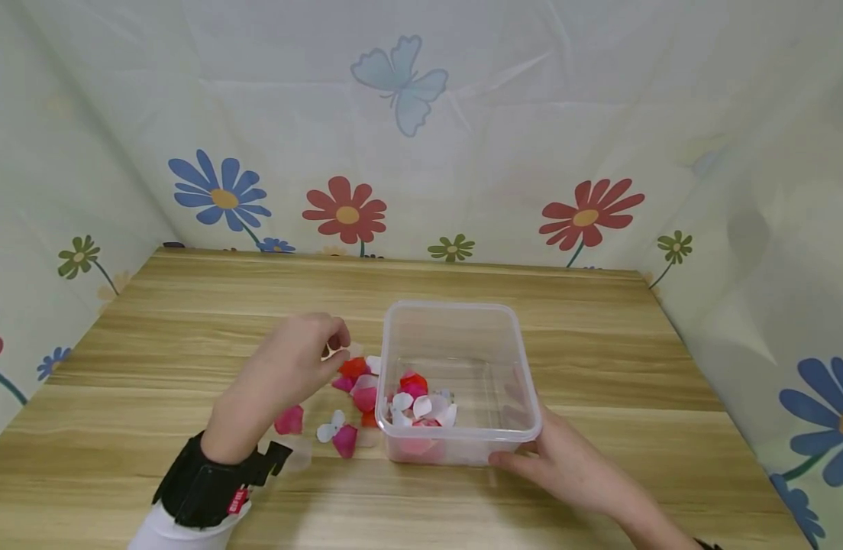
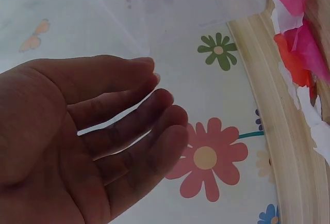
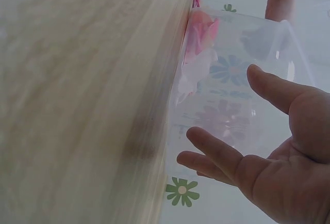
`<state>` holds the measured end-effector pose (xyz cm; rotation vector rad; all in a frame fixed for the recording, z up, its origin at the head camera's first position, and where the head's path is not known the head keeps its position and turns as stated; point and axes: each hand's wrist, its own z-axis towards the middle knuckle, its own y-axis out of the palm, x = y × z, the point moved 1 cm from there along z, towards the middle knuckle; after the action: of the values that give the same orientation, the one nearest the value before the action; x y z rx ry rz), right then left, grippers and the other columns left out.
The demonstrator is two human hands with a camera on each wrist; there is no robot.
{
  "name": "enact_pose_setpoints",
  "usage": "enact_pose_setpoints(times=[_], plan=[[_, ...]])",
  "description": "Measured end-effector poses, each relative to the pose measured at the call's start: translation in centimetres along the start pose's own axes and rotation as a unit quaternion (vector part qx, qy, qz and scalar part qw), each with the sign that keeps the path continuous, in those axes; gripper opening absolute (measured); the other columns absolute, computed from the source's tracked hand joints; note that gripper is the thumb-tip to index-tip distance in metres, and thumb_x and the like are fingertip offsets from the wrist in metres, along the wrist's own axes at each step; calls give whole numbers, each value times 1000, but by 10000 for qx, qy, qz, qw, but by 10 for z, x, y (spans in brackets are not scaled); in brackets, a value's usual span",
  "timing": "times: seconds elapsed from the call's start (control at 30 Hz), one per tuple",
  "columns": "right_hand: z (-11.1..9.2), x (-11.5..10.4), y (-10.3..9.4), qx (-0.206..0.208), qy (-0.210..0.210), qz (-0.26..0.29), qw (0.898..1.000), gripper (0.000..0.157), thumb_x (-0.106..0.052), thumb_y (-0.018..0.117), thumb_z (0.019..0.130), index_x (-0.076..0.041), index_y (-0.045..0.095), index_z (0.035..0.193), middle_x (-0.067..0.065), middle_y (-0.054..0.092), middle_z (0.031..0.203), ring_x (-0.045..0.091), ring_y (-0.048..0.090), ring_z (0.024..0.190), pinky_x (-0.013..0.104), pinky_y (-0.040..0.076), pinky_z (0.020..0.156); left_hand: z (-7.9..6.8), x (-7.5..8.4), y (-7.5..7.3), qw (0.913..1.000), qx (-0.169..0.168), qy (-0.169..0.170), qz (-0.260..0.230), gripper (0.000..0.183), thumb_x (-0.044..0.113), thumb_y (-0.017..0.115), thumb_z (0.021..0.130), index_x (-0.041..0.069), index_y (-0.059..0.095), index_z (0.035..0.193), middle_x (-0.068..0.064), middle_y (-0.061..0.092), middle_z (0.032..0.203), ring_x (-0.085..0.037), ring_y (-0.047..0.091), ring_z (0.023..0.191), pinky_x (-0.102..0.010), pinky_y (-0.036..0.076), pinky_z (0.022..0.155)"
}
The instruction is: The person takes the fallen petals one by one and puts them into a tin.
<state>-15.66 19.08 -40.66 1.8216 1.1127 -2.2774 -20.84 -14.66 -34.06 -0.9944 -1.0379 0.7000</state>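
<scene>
A clear plastic container [image 1: 456, 439] stands on the table with red, pink and white artificial petals [image 1: 421, 409] gathered in its left part. More petals [image 1: 344, 439] lie loose on the wood to its left. Above those petals hovers my left hand [image 1: 284, 374], its fingers loosely bent and nothing visible between them; the left wrist view shows the same gap between thumb and fingers [image 2: 139, 100]. My right hand [image 1: 566, 462] is at the container's near right corner, thumb along the front and fingers spread behind the side. In the right wrist view its fingers [image 3: 219, 154] look fairly straight.
The wood-grain table [image 1: 256, 290] is bounded by a white backdrop [image 1: 497, 137] printed with flowers and a butterfly, at the back and both sides. A black strap [image 1: 205, 481] circles my left wrist.
</scene>
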Motion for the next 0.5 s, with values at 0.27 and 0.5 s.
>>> enact_pose_setpoints(times=[0.27, 0.5], plan=[[0, 0, 0, 9, 2, -50, 10000, 80, -15, 77, 87, -16, 27, 149, 9, 55, 127, 19, 61, 110, 27, 49, 86, 2, -12, 11, 9891, -1436, -269, 176, 13, 7, 79, 82, 11, 68, 88, 4, 55, 78, -16, 52, 70, -22, 45, 60], [0, 0, 0, 16, -13, -59, 10000, 78, -12, 77, 86, -14, 29, 147, 10, 56, 126, 20, 61, 109, 27, 50, 86, 3, -15, 15, 9802, -1960, -266, 11, 15, -2, 75, 83, 10, 66, 85, 1, 55, 81, -19, 52, 76, -25, 46, 65]])
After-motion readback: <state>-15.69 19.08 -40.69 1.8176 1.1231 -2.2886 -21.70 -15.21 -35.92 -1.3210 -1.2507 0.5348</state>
